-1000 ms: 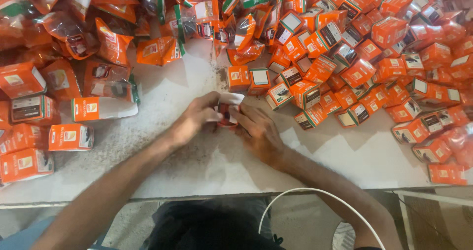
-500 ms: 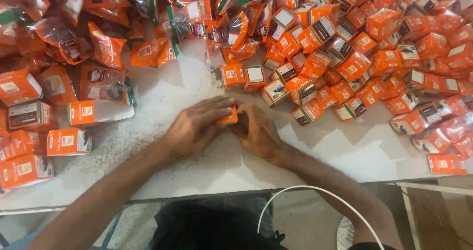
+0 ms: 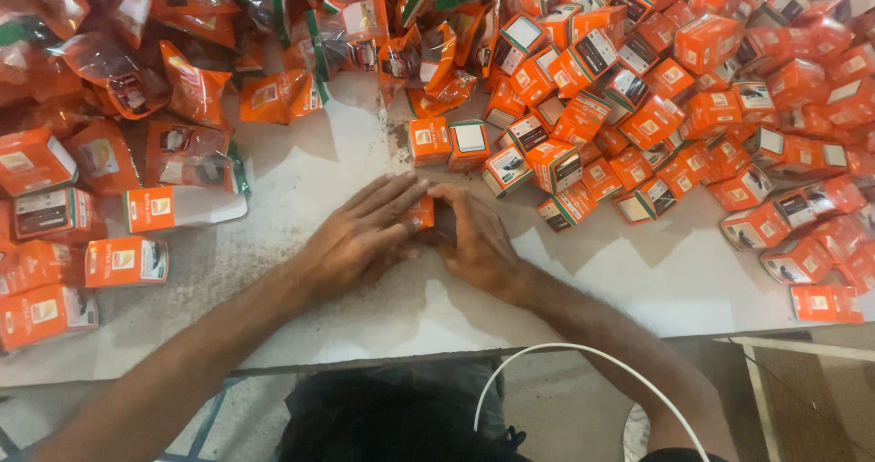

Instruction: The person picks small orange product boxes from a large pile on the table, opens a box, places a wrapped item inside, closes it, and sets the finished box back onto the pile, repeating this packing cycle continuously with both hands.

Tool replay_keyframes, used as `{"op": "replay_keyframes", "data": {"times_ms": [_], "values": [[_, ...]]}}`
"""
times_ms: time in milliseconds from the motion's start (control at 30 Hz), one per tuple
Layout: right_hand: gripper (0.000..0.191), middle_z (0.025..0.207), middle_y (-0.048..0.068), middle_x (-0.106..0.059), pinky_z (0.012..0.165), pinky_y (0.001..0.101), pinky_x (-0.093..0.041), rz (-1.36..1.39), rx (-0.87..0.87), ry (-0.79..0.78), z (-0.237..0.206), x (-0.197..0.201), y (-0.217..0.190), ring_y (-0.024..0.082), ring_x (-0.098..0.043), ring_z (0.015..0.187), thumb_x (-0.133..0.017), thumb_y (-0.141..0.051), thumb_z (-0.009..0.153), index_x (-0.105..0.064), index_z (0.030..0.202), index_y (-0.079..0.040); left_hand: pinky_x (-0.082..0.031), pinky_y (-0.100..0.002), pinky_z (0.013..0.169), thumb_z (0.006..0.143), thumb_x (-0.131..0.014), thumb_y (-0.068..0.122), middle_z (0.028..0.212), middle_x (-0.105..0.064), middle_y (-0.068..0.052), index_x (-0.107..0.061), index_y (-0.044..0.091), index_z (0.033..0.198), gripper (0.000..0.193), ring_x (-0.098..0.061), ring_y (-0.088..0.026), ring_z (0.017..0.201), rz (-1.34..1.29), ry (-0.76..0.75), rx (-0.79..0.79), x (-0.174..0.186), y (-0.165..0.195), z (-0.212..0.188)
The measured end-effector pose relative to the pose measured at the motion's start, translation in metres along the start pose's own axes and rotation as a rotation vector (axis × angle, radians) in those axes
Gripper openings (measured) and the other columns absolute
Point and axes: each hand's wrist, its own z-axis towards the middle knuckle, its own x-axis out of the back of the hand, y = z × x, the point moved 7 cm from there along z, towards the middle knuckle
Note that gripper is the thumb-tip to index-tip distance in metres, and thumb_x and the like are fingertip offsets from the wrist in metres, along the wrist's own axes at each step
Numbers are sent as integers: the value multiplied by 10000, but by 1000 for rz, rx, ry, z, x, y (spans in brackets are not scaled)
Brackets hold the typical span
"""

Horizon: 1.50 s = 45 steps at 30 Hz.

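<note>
While both hands press together on the white, dusty counter (image 3: 365, 152), a small orange cardboard box (image 3: 420, 214) sits between them, mostly covered. The left hand (image 3: 360, 239) lies flat with fingers stretched over the near side of the small box, its fingertips touching the top edge. The right hand (image 3: 474, 239) curls against the box's other side, fingers bent around it, so the two hands clasp the box from both flanks. Only an orange corner of it shows between the fingers. Just beyond the small box stand two loose orange boxes (image 3: 448, 141), apart from the hands. Farther beyond and to the right of the small box spreads a heap of orange boxes (image 3: 693, 88). Left of it lie orange plastic pouches (image 3: 191, 88) and more boxes (image 3: 126, 261).
</note>
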Motion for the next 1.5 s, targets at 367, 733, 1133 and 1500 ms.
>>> {"op": "replay_keyframes", "data": {"times_ms": [367,733,1133,1500], "values": [[852,1655,255,-168,1296,519,-201,-370,32,565,21,102,14,383,-202,1560,-777,-301,1075,-166,1609,-43,-363,-603,1215,902,-815,174,1501,-526,-199,-550,32,1352,541,-467,-423,1427,608,204,349,87,-7,-34],[728,1590,134,-432,1235,418,-407,-199,175,215,11,28,-2,283,-452,1518,-801,-196,965,-358,1534,-102,-553,-471,762,766,-701,38,1039,-629,-142,-565,58,1305,556,-650,-347,940,876,-200,809,140,-26,-93],[706,1528,140,-528,1161,378,-473,628,-177,-91,1,-17,10,224,-563,1378,-663,-158,1024,-237,1567,-13,-552,-497,856,746,-768,239,1350,-552,-264,-470,35,1415,760,-599,-416,1090,168,-14,466,36,1,-27],[587,1348,212,-523,1104,430,-450,212,63,-140,9,-9,-5,339,-538,1308,-711,-186,960,-406,1423,10,-573,-474,765,753,-714,8,1158,-648,-156,-599,94,1264,531,-699,-372,906,207,111,611,82,-60,-53]]}}
